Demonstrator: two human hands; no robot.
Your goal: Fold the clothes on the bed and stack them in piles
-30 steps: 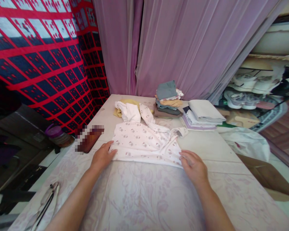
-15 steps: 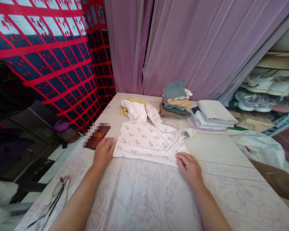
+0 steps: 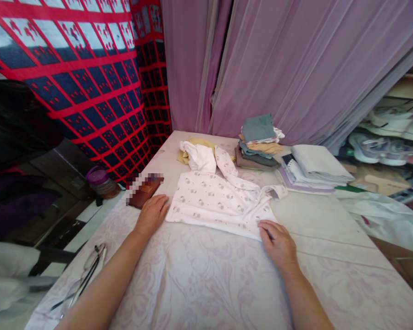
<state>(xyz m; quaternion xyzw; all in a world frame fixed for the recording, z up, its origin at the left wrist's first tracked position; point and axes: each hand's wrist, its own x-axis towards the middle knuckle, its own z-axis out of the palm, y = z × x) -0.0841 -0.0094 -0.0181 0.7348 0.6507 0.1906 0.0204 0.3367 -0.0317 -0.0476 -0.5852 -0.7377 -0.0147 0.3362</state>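
Observation:
A white long-sleeved child's top (image 3: 220, 201) with a small animal-like print lies spread on the cloth-covered table, its hem toward me. My left hand (image 3: 153, 213) rests flat beside the top's left edge, fingers extended and holding nothing. At the right hem corner is my right hand (image 3: 278, 243), its fingertips lying on the fabric and its thumb apart from them. A sleeve bunches up at the right, just above that hand. Past my left fingers sits a dark red-brown case (image 3: 145, 191), partly blurred out.
Behind the top lies crumpled white and yellow clothing (image 3: 199, 156). A pile of folded clothes (image 3: 258, 142) and a stack of folded pale cloths (image 3: 318, 165) stand at the back right. Eyeglasses (image 3: 89, 268) rest near the left edge. A purple-lidded jar (image 3: 101, 181) stands beyond it.
The whole view has shifted slightly, moving the scene to the right. My left hand lies flatter and a little off the top's edge. My right hand stays at the hem corner.

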